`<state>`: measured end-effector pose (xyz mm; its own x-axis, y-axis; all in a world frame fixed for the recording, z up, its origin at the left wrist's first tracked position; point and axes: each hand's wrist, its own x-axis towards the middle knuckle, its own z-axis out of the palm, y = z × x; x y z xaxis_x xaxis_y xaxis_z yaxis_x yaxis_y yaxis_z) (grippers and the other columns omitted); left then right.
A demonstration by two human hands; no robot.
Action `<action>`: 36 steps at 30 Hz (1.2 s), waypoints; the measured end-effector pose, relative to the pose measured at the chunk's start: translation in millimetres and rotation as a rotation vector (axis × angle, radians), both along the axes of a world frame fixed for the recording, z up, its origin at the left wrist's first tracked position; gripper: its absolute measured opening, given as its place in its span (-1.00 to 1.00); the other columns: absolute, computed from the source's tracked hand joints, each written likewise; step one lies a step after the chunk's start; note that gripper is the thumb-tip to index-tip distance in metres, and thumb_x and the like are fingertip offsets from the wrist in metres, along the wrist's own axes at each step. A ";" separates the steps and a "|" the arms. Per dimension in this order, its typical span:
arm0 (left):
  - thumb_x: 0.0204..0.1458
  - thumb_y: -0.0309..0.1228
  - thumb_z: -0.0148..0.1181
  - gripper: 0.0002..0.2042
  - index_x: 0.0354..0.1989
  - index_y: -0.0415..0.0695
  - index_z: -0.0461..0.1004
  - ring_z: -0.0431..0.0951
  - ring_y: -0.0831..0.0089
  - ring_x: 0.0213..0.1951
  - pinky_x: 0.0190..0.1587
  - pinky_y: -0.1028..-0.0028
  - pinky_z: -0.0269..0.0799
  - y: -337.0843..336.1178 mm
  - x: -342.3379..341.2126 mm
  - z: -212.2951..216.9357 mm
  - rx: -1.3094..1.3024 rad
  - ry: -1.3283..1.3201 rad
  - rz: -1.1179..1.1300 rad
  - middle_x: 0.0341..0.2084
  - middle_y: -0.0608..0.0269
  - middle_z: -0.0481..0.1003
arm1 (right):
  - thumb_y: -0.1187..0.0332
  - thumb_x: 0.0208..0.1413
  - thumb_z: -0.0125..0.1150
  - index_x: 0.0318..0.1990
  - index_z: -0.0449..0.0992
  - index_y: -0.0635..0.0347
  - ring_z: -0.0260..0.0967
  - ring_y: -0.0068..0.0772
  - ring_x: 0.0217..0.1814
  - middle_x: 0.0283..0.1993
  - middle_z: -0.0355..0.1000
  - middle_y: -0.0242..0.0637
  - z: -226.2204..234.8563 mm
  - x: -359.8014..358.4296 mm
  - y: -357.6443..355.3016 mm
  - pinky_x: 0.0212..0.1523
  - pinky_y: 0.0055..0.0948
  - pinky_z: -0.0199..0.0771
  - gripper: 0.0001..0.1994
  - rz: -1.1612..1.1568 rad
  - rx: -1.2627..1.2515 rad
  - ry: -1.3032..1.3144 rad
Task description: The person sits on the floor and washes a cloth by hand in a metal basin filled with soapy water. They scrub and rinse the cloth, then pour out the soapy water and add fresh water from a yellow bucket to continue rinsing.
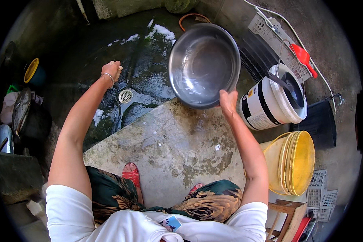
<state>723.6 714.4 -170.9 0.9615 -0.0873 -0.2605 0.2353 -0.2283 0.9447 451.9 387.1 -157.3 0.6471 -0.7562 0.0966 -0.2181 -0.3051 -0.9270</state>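
Note:
A wide metal basin is tilted up toward me, its shiny inside showing. My right hand grips its near right rim, the thumb visible and the other fingers hidden behind it. Only wetness and reflections show inside the basin. My left hand is stretched out over the wet dark floor, closed in a fist. Something pale seems to be between its fingers, too small to make out. Below that hand lies a round drain cover. White foam is spread on the wet floor beyond.
To the right stand a white bucket with a dark pan on it, a yellow bucket, a black bucket and a red scoop. A raised concrete slab lies before my feet. A dark pot is at left.

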 end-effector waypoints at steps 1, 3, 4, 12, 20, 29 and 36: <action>-0.17 -0.25 -0.03 -0.71 -0.84 0.01 0.12 0.07 0.54 -0.89 -0.85 0.52 -0.09 0.6 2.9 -1.2 -0.020 -0.003 -0.005 -0.89 0.41 0.14 | 0.53 -0.22 -0.11 0.10 0.00 0.44 0.39 0.02 -0.49 -0.43 0.35 0.22 4.1 9.3 -9.2 -0.46 -0.13 0.39 -0.41 -0.014 -0.409 -0.046; -0.20 -0.34 0.00 -0.82 -0.72 -0.14 0.30 0.30 0.51 -0.78 -0.77 0.51 0.17 4.8 5.8 -5.4 -0.009 0.015 0.100 -0.77 0.28 0.34 | 0.54 -0.20 -0.07 0.21 -0.19 0.24 0.35 0.11 -0.50 -0.41 0.31 0.31 41.6 30.1 -4.9 -0.46 -0.10 0.31 -0.28 0.034 -0.716 0.144; -0.20 -0.35 0.01 -0.83 -0.71 -0.16 0.31 0.32 0.50 -0.76 -0.74 0.51 0.21 3.8 15.0 -17.4 -0.075 0.001 0.058 -0.76 0.27 0.36 | 0.53 -0.19 -0.05 0.22 -0.25 0.16 0.33 0.13 -0.51 -0.37 0.30 0.31 54.3 37.1 -6.9 -0.48 -0.09 0.31 -0.24 0.056 -0.856 0.202; -0.23 -0.41 0.02 -0.81 -0.78 -0.17 0.24 0.31 0.50 -0.75 -0.68 0.48 0.23 -18.7 -2.2 -24.2 -0.028 0.012 -0.119 -0.78 0.27 0.34 | 0.66 -0.33 0.01 0.23 -0.16 0.10 0.32 0.02 -0.62 -0.17 0.17 0.47 106.0 16.2 29.2 -0.61 -0.30 0.37 -0.16 0.150 -1.338 0.076; -0.19 -0.47 0.03 -0.76 -0.79 -0.11 0.13 0.19 0.53 -0.80 -0.78 0.49 0.01 -40.9 2.3 -65.4 -0.209 -0.043 -0.282 -0.84 0.35 0.15 | 0.60 -0.15 -0.11 0.18 0.06 0.07 0.28 -0.32 -0.66 -0.09 0.15 0.46 101.2 -46.0 27.2 -0.63 -0.50 0.37 -0.39 0.259 -1.645 0.026; -0.22 -0.36 0.12 -0.82 -0.69 -0.19 0.36 0.34 0.54 -0.69 -0.63 0.48 0.23 -62.8 -24.0 -21.9 0.133 -0.130 -0.220 -0.74 0.29 0.37 | 0.52 -0.12 -0.01 0.07 0.26 -0.07 0.19 -0.44 -0.65 -0.03 0.14 0.41 67.8 -102.2 -10.4 -0.62 -0.57 0.32 -0.50 0.377 -1.525 -0.099; -0.13 -0.34 0.09 -0.82 -0.61 -0.19 0.35 0.32 0.59 -0.69 -0.65 0.54 0.19 -89.0 -70.2 37.2 0.209 -0.103 -0.360 -0.74 0.35 0.34 | 0.54 -0.15 0.02 0.04 0.29 -0.09 0.27 -0.37 -0.59 -0.02 0.13 0.40 104.5 -131.4 -14.4 -0.58 -0.55 0.37 -0.50 0.351 -1.302 -0.032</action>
<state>653.4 625.4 -133.7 0.9015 -0.3774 -0.2119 0.0121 -0.4674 0.8840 320.5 372.6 -52.8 0.7702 0.0996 0.6300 0.0687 -0.9949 0.0733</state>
